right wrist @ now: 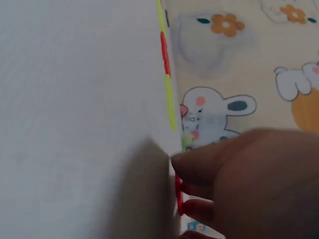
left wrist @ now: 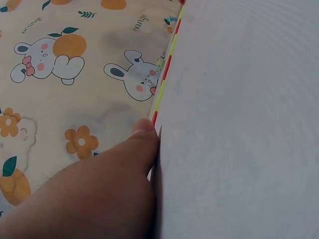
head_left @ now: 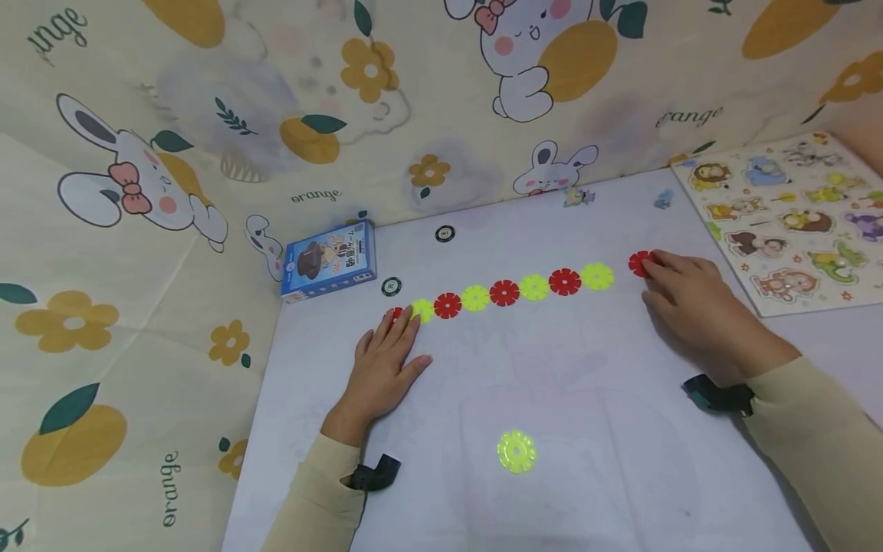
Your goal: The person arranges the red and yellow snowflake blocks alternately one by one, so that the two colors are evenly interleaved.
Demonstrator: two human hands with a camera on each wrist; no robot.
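A row of red and yellow-green notched plastic discs, such as this red disc (head_left: 504,293), runs across the white table. My left hand (head_left: 382,368) lies at the row's left end with its fingers extended. Its fingertips rest over the end red disc (head_left: 395,313) and reach the edge of the neighbouring yellow-green disc (head_left: 422,310). Past the row's right end, my right hand (head_left: 697,303) touches a separate red disc (head_left: 640,264) with its fingertips. In the right wrist view this red disc (right wrist: 178,194) lies flat under the fingers, with the thumb beside it.
A loose yellow-green disc (head_left: 516,451) lies nearer me. Behind the row are a blue box (head_left: 329,261) and two black-and-white chips, one this chip (head_left: 444,233). An animal puzzle board (head_left: 793,222) stands at the right. Small figures (head_left: 579,197) sit by the patterned cloth (head_left: 414,115).
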